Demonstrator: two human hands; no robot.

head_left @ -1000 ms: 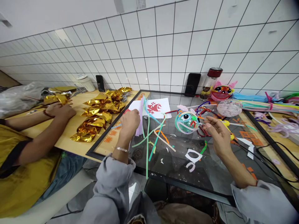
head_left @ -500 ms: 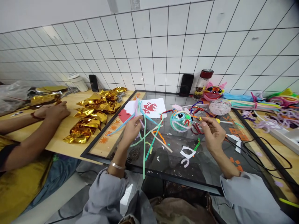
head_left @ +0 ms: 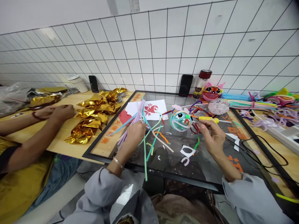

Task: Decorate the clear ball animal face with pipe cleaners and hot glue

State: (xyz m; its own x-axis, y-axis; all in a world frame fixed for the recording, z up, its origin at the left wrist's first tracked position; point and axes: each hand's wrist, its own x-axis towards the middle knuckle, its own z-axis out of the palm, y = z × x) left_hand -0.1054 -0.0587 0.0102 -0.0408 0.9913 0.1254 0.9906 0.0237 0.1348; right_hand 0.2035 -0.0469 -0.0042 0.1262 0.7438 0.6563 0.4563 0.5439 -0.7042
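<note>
From the head view: the left hand (head_left: pixel 135 134) has fingers closed around lavender pipe cleaners (head_left: pixel 140 109); the right hand (head_left: pixel 213 137) half-curls beside a yellow glue gun (head_left: pixel 208 119), grip unclear. On the surface (head_left: pixel 169 160), the teal ball (head_left: pixel 177 124) already bears features; green pipe cleaners (head_left: pixel 145 161) lie unattached.

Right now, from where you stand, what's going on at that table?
The person's left hand grips a bundle of lilac pipe cleaners. Their right hand is raised near a clear ball with a face and a yellow-handled screwdriver; whether it pinches anything is unclear. To the left, a co-worker's hands are close together beside crumpled gold foil.
</note>
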